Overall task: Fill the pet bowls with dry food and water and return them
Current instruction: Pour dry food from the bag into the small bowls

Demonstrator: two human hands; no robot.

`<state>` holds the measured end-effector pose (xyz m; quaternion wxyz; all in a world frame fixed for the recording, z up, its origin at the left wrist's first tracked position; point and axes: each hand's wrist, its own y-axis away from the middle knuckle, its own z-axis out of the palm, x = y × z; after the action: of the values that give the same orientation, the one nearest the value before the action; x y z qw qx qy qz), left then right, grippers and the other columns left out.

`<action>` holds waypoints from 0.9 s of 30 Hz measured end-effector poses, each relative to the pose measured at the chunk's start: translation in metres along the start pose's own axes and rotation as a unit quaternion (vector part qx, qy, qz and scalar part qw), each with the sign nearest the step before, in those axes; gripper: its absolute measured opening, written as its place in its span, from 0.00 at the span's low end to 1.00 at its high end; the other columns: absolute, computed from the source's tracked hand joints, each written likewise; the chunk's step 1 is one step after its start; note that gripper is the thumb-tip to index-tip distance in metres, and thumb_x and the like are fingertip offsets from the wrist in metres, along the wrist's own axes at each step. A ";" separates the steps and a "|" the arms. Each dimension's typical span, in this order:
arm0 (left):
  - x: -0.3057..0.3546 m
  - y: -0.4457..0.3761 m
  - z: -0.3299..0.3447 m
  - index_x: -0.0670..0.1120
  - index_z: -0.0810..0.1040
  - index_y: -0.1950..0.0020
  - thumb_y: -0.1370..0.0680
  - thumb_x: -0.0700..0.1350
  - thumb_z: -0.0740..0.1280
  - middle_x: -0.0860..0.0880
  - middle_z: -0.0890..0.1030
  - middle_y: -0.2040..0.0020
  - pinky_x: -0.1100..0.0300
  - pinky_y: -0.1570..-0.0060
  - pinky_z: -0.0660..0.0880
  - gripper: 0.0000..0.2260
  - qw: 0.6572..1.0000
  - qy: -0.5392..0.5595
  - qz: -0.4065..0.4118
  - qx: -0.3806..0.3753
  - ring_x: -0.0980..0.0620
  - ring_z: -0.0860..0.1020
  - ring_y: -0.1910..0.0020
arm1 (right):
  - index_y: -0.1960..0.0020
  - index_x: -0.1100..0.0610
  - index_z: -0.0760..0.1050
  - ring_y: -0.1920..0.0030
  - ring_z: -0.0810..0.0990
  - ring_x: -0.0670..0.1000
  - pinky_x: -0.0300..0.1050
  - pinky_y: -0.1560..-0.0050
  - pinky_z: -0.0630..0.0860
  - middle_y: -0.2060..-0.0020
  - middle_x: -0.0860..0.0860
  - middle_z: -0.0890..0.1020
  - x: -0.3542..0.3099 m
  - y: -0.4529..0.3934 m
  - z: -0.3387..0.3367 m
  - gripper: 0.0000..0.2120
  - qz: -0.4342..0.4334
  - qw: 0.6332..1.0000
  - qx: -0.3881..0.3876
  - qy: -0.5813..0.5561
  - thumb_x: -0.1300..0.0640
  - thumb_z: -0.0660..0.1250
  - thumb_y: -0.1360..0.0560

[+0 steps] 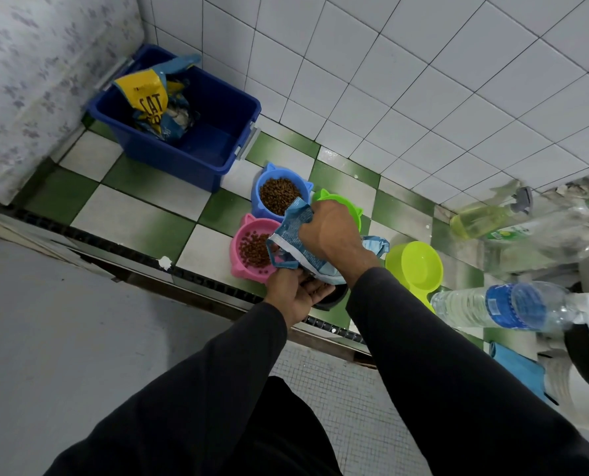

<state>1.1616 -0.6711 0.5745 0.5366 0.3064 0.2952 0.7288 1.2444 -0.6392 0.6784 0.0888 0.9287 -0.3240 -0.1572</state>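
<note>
A blue cat-eared bowl (279, 195) full of brown kibble stands on the green-and-white tiled ledge. A pink bowl (251, 249) in front of it holds some kibble. Behind my right hand a green cat-eared bowl (341, 204) is mostly hidden. My right hand (327, 231) grips a light blue food bag (294, 235) from above, its mouth tilted over the pink bowl. My left hand (296, 292) holds the bag's lower end from underneath. A dark bowl (334, 297) peeks out below the bag.
A dark blue bin (197, 132) at the back left holds a yellow and blue cat food bag (155, 101). A lime green scoop (418, 267) lies to the right. A water bottle (512, 305) and a yellow spray bottle (481, 218) stand at the right.
</note>
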 end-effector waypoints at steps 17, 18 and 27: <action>-0.001 0.002 0.000 0.42 0.79 0.42 0.14 0.41 0.57 0.37 0.83 0.42 0.42 0.52 0.79 0.11 1.000 0.002 -0.007 0.006 0.38 0.82 0.45 | 0.58 0.58 0.73 0.71 0.69 0.46 0.40 0.74 0.60 0.69 0.48 0.71 -0.002 0.002 -0.002 0.05 0.003 1.000 -0.007 -0.012 0.58 0.66 0.26; -0.001 0.002 0.000 0.42 0.79 0.41 0.14 0.41 0.57 0.37 0.83 0.41 0.42 0.52 0.79 0.11 1.000 0.002 -0.005 0.005 0.38 0.82 0.45 | 0.59 0.58 0.73 0.71 0.69 0.46 0.40 0.74 0.61 0.70 0.48 0.71 -0.002 0.002 -0.001 0.05 0.001 1.000 -0.006 -0.012 0.57 0.66 0.26; -0.005 -0.001 -0.001 0.43 0.79 0.40 0.14 0.40 0.58 0.36 0.83 0.41 0.35 0.37 0.75 0.10 1.000 -0.012 0.001 -0.005 0.36 0.82 0.43 | 0.60 0.57 0.70 0.71 0.67 0.47 0.43 0.65 0.66 0.70 0.48 0.69 0.004 0.002 -0.002 0.06 0.007 1.000 0.002 0.001 0.58 0.66 0.27</action>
<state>1.1627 -0.6762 0.5727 0.5407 0.3130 0.2847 0.7270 1.2467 -0.6429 0.6801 0.0889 0.9269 -0.3302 -0.1548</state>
